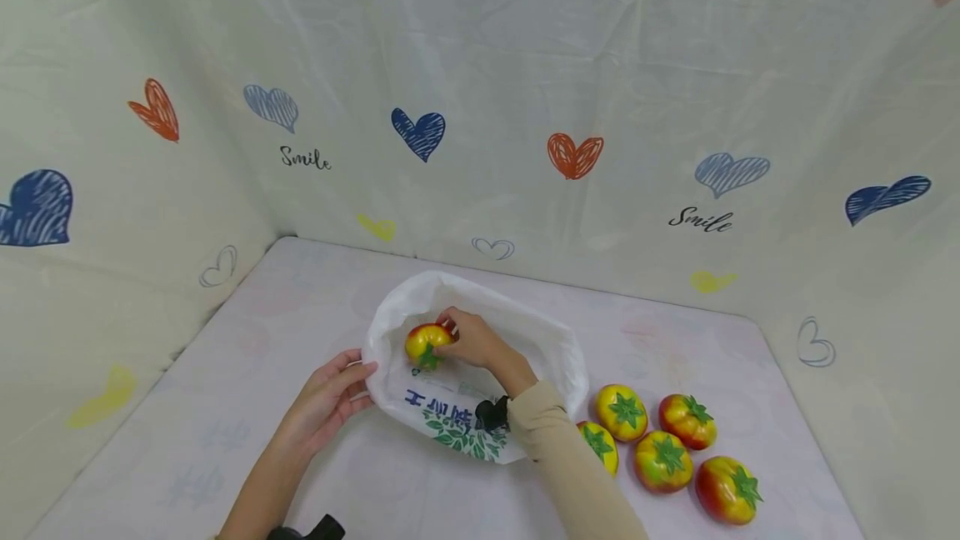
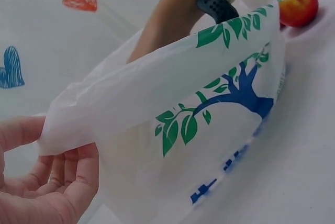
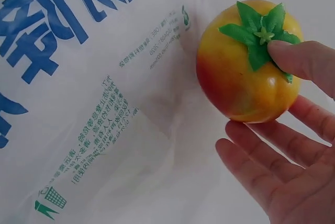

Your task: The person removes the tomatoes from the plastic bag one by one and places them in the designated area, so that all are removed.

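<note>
A white plastic bag point(image 1: 480, 307) printed with green leaves and blue lettering lies on the table, its mouth spread wide. My left hand point(image 1: 330, 398) pinches the bag's left rim between thumb and fingers, seen closely in the left wrist view. Inside the bag, my right hand point(image 1: 476, 342) grips a red-and-yellow artificial tomato point(image 3: 246, 82) with a green leafy top. The thumb presses near the leaves, and the fingers lie against the opposite side. The bag's front wall hides this hand from the left wrist view.
Several more artificial tomatoes point(image 1: 663, 461) sit on the table to the right of the bag, one partly hidden by the right sleeve point(image 1: 555, 432). A pale curtain point(image 1: 480, 65) with printed hearts surrounds the back and sides of the table point(image 1: 247, 357).
</note>
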A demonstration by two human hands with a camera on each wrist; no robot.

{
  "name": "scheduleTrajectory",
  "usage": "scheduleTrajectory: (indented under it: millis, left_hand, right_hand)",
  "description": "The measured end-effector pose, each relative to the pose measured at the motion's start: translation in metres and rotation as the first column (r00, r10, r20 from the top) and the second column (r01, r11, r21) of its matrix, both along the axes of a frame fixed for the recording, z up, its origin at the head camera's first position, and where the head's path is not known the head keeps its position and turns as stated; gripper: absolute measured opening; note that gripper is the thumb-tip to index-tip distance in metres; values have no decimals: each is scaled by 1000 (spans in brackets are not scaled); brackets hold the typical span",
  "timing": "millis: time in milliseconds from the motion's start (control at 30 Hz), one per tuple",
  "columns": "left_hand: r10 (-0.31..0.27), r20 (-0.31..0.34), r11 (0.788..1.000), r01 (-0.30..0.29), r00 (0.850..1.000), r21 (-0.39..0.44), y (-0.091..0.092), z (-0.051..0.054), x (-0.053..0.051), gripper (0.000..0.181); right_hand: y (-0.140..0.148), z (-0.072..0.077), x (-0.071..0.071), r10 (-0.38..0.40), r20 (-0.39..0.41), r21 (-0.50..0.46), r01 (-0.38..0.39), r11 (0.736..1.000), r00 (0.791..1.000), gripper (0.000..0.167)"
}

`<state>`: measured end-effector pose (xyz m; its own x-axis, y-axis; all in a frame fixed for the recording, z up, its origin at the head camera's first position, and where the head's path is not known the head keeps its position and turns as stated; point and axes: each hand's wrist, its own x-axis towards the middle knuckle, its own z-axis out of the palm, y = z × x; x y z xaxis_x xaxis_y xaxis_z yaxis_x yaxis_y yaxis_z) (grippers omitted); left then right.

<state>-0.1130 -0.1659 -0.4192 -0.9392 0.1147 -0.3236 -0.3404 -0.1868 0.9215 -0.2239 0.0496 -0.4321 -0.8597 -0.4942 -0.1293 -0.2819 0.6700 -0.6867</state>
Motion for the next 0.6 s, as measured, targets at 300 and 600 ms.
scheduleTrajectory:
  millis: [300, 600]
  left_hand:
    - [-15, -8, 1000, 15, 1000, 24, 0, 0, -1, 39]
    - [-13, -7, 1000, 13, 1000, 22, 0, -1, -1, 36]
  right_hand:
    - [18, 12, 15, 4, 25, -65, -2, 998, 1000, 42]
    - [35, 28, 36, -5, -11, -114, 3, 993, 1000, 43]
